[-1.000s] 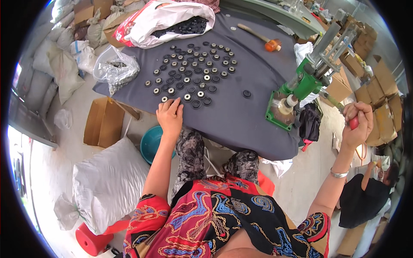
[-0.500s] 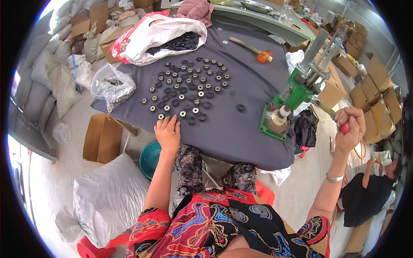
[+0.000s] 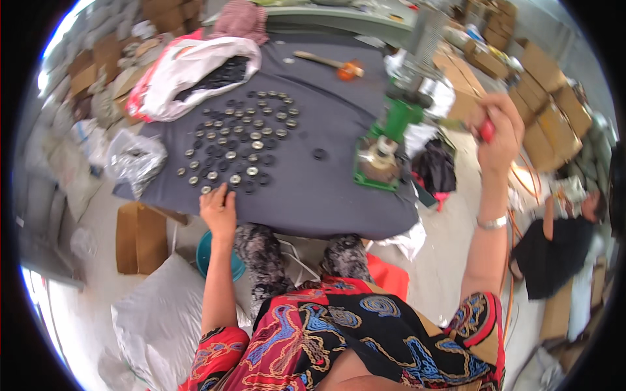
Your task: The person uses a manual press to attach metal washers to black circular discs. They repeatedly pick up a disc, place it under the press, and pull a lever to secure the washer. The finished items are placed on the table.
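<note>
My right hand (image 3: 499,133) is closed around the red knob (image 3: 487,130) at the end of the press's lever, held out to the right. The hand press (image 3: 395,120) has a green body and stands on the right part of the table; its column top is blurred. At the table's front edge, my left hand (image 3: 219,212) lies with fingers stretched out, beside the nearest of the small round pieces (image 3: 235,180). Many of these are black rings, several with silvery metal centres. One black ring (image 3: 319,154) lies apart, between the group and the press.
A dark grey cloth covers the table (image 3: 306,202). Farther back lie a white-and-red sack (image 3: 195,65) of black parts and a mallet (image 3: 349,70) with an orange head. A clear bag (image 3: 135,159) sits at the left edge. At far right another person (image 3: 554,254) is in black.
My right hand has risen with the red knob, and the lever is less steeply tilted. My left hand stays at the table's front edge. The whole view has shifted and blurred somewhat.
</note>
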Demonstrator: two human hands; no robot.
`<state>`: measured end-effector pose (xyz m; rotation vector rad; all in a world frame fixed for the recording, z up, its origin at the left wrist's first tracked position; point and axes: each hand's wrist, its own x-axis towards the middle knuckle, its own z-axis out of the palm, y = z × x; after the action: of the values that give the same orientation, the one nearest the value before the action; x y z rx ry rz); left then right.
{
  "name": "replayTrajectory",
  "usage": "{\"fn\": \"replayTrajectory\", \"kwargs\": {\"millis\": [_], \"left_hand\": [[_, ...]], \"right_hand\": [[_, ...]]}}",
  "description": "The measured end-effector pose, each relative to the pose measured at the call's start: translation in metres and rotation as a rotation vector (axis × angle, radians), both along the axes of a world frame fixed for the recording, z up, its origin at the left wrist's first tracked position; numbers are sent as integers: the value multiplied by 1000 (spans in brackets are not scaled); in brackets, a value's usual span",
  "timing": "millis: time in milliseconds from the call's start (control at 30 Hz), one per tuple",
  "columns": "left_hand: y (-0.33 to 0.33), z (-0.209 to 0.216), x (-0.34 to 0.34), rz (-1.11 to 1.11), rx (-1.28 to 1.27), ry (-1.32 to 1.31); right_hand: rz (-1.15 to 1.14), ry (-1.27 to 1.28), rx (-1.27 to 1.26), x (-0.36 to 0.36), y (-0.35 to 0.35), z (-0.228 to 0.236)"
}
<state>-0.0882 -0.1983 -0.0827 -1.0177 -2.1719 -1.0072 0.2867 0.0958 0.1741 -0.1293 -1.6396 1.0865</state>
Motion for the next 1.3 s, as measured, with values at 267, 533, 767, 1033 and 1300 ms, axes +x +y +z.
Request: {"fn": "replayTrajectory", "kwargs": {"millis": [267, 533, 767, 1033, 1300], "left_hand": [[137, 59, 124, -613, 113, -315], [232, 54, 165, -785, -3, -391], [259, 41, 170, -810, 21, -333], [268, 40, 174, -822, 37, -469], [261, 56, 177, -832, -38, -652]], "right_hand": [[13, 24, -18, -11, 11, 19], [-57, -24, -13, -10, 8, 17], [-52, 8, 22, -7, -2, 7], [-39, 27, 37, -3, -14, -6], [-88, 33, 78, 4, -27, -30]]}}
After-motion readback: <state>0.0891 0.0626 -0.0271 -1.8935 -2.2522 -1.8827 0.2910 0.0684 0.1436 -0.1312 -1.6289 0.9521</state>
